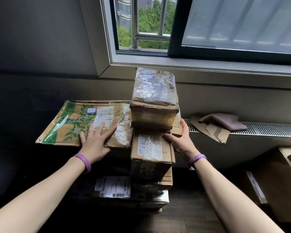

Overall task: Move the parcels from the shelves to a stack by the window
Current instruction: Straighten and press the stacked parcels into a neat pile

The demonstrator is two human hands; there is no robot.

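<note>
Left of centre: a wide, flat leaf-printed carton [64, 125] lies level, butted against the left flank of the parcel stack [151, 165]. What carries it is too dark to tell. The left hand [95, 138] rests on its near edge, grip open, fingers spread flat, holding nothing. Judgement: the board is stiff but dented, with crushed corners. Its span calls for a hold at both short ends.

Centre: the stack stands directly below the window [141, 22]. On top sits a film-wrapped parcel [154, 86], probably slippery and best taken by the side walls. Under it are a yellow-taped box [153, 115] and a labelled box [149, 148]. Weights cannot be told.

Right of centre: the right hand [181, 140] braces the stack's right side, grip open, fingers straight against a carton wall, thumb on the labelled box.

Far right: a radiator [267, 130] carries torn cardboard [213, 133] and a folded cloth [225, 121].
</note>
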